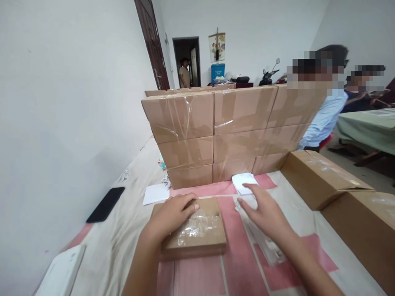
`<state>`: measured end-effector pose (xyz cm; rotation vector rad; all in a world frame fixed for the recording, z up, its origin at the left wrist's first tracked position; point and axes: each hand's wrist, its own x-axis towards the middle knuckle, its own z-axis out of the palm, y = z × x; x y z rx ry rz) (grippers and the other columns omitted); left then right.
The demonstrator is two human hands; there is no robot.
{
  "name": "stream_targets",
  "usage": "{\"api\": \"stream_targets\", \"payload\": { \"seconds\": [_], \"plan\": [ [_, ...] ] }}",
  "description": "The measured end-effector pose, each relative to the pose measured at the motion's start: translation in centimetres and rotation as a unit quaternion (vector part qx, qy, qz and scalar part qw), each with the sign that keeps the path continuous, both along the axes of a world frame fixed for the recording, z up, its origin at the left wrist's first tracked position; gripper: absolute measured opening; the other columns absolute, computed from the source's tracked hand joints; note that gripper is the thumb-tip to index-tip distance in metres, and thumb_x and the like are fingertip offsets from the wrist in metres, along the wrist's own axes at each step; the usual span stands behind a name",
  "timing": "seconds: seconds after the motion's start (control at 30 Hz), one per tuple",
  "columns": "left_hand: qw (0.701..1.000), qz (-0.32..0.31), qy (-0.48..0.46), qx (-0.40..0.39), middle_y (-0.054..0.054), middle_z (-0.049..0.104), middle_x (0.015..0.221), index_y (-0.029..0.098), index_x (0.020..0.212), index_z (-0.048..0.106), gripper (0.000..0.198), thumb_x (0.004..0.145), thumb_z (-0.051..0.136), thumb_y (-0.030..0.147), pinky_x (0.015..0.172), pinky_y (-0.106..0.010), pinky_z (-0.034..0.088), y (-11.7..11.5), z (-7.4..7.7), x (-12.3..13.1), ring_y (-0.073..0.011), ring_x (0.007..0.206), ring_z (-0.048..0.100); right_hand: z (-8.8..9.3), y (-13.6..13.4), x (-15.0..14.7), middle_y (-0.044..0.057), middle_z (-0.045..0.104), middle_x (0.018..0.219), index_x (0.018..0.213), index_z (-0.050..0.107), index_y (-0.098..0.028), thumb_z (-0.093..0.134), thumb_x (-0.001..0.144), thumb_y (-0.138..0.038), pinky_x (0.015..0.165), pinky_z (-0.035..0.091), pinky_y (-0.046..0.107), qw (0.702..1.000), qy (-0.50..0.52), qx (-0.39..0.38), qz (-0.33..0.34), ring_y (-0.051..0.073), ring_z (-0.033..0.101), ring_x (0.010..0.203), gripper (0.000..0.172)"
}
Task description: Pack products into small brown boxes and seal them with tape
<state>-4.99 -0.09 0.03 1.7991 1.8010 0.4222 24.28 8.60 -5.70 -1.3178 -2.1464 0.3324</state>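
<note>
A flat brown cardboard box (202,236) lies on the table in front of me, with a crumpled clear plastic bag (197,225) on its lid. My left hand (171,213) rests on the box's near-left part, fingers curled loosely over the lid. My right hand (262,207) hovers to the right of the box, fingers stretched out towards a small white paper (243,181). A tiny clear item (237,205) lies by its thumb. Nothing is held in it.
A wall of taped cardboard boxes (228,131) stands behind; more boxes (321,176) line the right edge. A black phone (105,204) and white paper (156,193) lie at left, a white pad (61,273) near left. Two people sit at right, another stands in the far doorway.
</note>
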Motion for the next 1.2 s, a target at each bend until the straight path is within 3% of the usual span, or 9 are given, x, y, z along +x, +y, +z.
{"api": "stream_targets", "payload": {
  "seconds": [0.13,0.23,0.4,0.63,0.7,0.8,0.9,1.07,1.2],
  "plan": [
    [1.0,-0.011,-0.003,0.015,0.0,0.071,0.127,0.031,0.113,0.069,0.035,0.098,0.044,0.05,0.093,-0.037,0.049,0.0,-0.1,-0.1,-0.0279,0.114,0.064,-1.7,7.2,1.4,0.029,0.044,0.154,0.155,0.038,-0.01,0.065,0.088,-0.053,0.102,0.046,0.06,0.957,-0.24,-0.141,-0.076,0.049,0.051,0.134,0.084],
    [1.0,-0.011,-0.003,0.026,-0.001,0.072,0.125,0.03,0.112,0.07,0.036,0.097,0.044,0.051,0.093,-0.037,0.049,0.1,-0.2,0.0,-0.0275,0.112,0.065,-3.7,10.1,1.1,0.026,0.054,0.145,0.144,0.054,-0.015,0.073,0.085,-0.041,0.1,0.046,0.057,0.948,-0.264,-0.173,-0.039,0.047,0.057,0.128,0.068],
    [1.0,-0.006,0.0,0.025,0.0,0.072,0.125,0.031,0.113,0.07,0.035,0.097,0.045,0.051,0.093,-0.038,0.049,0.0,-0.1,0.1,-0.0272,0.113,0.065,-4.7,10.9,0.9,0.022,0.07,0.109,0.097,0.07,-0.013,0.056,0.094,-0.022,0.097,0.046,0.051,0.973,-0.185,-0.136,0.001,0.039,0.065,0.114,0.017],
    [1.0,0.003,0.005,0.02,0.001,0.071,0.128,0.032,0.116,0.069,0.034,0.097,0.046,0.05,0.095,-0.038,0.05,-0.2,0.2,0.2,-0.0273,0.115,0.066,-2.8,7.5,2.0,0.012,0.071,0.09,0.103,0.061,-0.014,0.031,0.104,-0.055,0.065,0.053,0.033,0.982,0.105,-0.153,0.02,0.023,0.068,0.076,0.051],
    [1.0,0.004,0.007,0.018,0.002,0.071,0.128,0.033,0.116,0.069,0.034,0.097,0.046,0.05,0.097,-0.038,0.049,-0.2,0.3,0.2,-0.0267,0.114,0.066,-2.5,5.6,1.8,0.009,0.07,0.09,0.107,0.061,-0.015,0.045,0.098,-0.064,0.059,0.052,0.03,0.94,0.28,-0.191,0.036,0.021,0.066,0.073,0.053],
    [1.0,0.013,0.018,0.01,0.0,0.071,0.127,0.033,0.119,0.069,0.038,0.097,0.045,0.054,0.101,-0.04,0.049,-0.1,0.3,0.2,-0.028,0.112,0.067,-2.5,3.3,1.0,0.005,0.069,0.083,0.098,0.066,-0.016,0.078,0.078,-0.06,0.053,0.049,0.026,0.821,0.505,-0.26,0.044,0.018,0.062,0.069,0.05],
    [0.999,0.019,0.029,-0.005,-0.001,0.07,0.129,0.034,0.122,0.068,0.042,0.097,0.044,0.058,0.101,-0.042,0.049,-0.1,0.2,0.2,-0.0292,0.113,0.066,-2.9,2.4,0.2,0.005,0.069,0.08,0.09,0.069,-0.016,0.086,0.07,-0.058,0.049,0.047,0.025,0.785,0.55,-0.284,0.021,0.017,0.061,0.066,0.049],
    [0.999,0.02,0.034,-0.015,0.001,0.068,0.132,0.035,0.123,0.067,0.044,0.096,0.043,0.061,0.103,-0.042,0.049,-0.1,0.1,0.2,-0.0299,0.118,0.064,-3.6,2.4,0.9,0.009,0.076,0.101,0.104,0.073,-0.018,0.066,0.09,-0.048,0.08,0.061,0.04,0.876,0.461,-0.143,-0.008,0.025,0.071,0.089,0.034],
    [0.999,0.024,0.031,-0.03,0.0,0.067,0.132,0.036,0.125,0.065,0.046,0.096,0.043,0.063,0.101,-0.043,0.049,0.0,-0.2,0.0,-0.0306,0.117,0.063,-4.2,3.2,2.8,0.008,0.056,0.152,0.128,0.07,-0.021,0.046,0.09,-0.014,0.123,0.033,0.053,0.983,0.181,0.038,0.01,0.03,0.041,0.149,0.045]
  ]
}}
